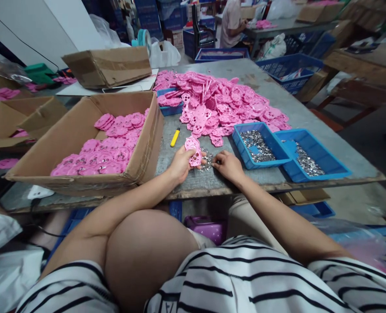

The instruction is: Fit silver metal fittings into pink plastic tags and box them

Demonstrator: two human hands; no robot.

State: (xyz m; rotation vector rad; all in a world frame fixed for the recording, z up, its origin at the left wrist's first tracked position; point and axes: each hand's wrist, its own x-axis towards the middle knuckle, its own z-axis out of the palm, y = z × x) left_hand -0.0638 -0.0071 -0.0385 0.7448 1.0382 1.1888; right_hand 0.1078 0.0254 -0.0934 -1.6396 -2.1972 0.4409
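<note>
A pink plastic piece (193,151) with round openings is held upright in my left hand (181,164), near the table's front edge. Just right of it my right hand (228,166) has its fingers pinched together at a small pile of shiny metal parts (207,160); whatever is between the fingertips is too small to make out. Behind the hands lies a large heap of pink pieces (222,104). A yellow-handled screwdriver (175,137) rests on the table behind my left hand.
At the left, a cardboard box (147,152) holds many pink pieces. Two blue trays (261,164) (330,175) of small metal parts stand at the right. A smaller blue tray (171,109) sits beside the heap. A person (232,24) works at a far table.
</note>
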